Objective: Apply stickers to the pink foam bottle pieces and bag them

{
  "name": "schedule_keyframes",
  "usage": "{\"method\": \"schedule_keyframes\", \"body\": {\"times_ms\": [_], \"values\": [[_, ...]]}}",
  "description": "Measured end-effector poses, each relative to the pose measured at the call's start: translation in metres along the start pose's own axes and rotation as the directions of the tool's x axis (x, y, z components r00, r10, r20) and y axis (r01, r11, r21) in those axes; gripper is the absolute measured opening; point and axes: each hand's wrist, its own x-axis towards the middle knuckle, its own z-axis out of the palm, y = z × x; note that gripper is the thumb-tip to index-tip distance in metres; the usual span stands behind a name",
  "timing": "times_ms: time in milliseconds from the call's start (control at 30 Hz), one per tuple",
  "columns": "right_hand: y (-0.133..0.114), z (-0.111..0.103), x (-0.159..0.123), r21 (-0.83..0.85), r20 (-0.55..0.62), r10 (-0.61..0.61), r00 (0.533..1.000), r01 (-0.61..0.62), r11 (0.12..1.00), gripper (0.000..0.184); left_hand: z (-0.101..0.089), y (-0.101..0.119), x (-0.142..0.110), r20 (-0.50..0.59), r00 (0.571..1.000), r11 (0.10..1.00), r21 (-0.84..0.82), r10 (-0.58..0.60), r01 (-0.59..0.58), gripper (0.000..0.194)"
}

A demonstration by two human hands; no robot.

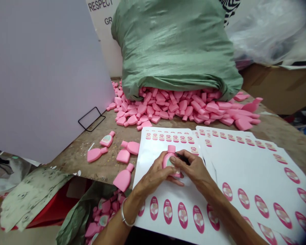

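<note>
My left hand (155,173) and my right hand (195,168) are both closed around one small pink bottle (170,157) held over a white sticker sheet (173,204). An oval label shows on the bottle's face under my right thumb. A dark thin object sticks out between my right fingers. Rows of pink oval stickers (183,215) run along the sheet's near edge. A silver bangle (124,214) circles my left wrist.
A green sack (175,47) at the back spills a heap of pink bottles (178,107) onto the worn table (102,160). Loose bottles (129,147) lie left of the sheets, one labelled (107,139). More sticker sheets (257,170) spread right. A bag of labelled bottles (102,217) sits below the table edge. A lilac board (40,68) stands left.
</note>
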Motion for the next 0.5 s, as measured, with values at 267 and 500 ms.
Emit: {"method": "schedule_keyframes", "body": {"times_ms": [267, 500], "values": [[0.008, 0.016, 0.001, -0.015, -0.073, -0.124, 0.99, 0.123, 0.992, 0.041, 0.001, -0.007, -0.002, 0.005, 1.0, 0.988, -0.151, -0.025, 0.025, 0.053], [0.005, -0.007, 0.033, -0.314, 0.039, -0.248, 0.968, 0.247, 0.917, 0.037, -0.031, -0.006, -0.03, -0.436, 0.874, 0.928, 0.37, 0.215, -0.044, 0.04]]}}
